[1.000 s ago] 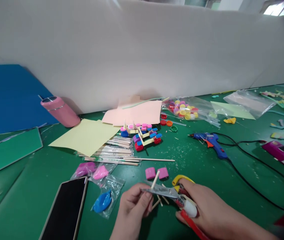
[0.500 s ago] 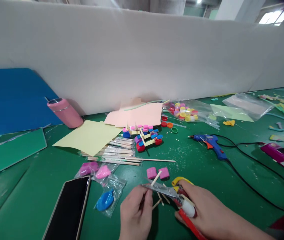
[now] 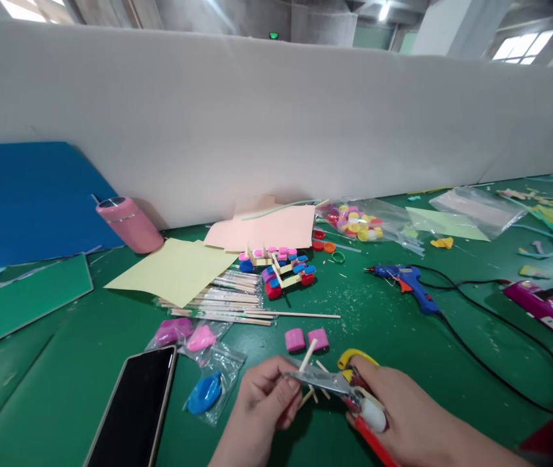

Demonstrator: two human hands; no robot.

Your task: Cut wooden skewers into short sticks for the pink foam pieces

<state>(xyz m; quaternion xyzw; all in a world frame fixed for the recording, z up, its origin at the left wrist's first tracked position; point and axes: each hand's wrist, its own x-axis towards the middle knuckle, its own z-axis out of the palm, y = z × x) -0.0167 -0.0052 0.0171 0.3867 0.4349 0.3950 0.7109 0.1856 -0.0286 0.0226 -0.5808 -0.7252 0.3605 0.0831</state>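
Near the front middle, my left hand (image 3: 269,395) pinches a short wooden stick (image 3: 308,355) that slants up between the scissor blades. My right hand (image 3: 393,402) is wrapped round scissors (image 3: 375,415) with yellow and red handles, their blades pointing left to the fingertips of my left hand. Short cut sticks (image 3: 324,388) lie below and beside the blades. Just beyond them sit two pink blocks (image 3: 294,340). Farther back stand small colourful assemblies (image 3: 290,274) of sticks and blocks.
A phone (image 3: 133,408) and bagged clay (image 3: 204,393) lie left, below wooden sticks (image 3: 237,298) and yellow paper (image 3: 176,267). A pink bottle (image 3: 131,226) leans against the white wall (image 3: 237,130). Right are a blue glue gun (image 3: 405,280), its cable and a purple device (image 3: 544,307).
The fingers of my left hand have shifted slightly right and rolled around the stick. The scissors have moved slightly right and down. The camera view has tilted up a little.
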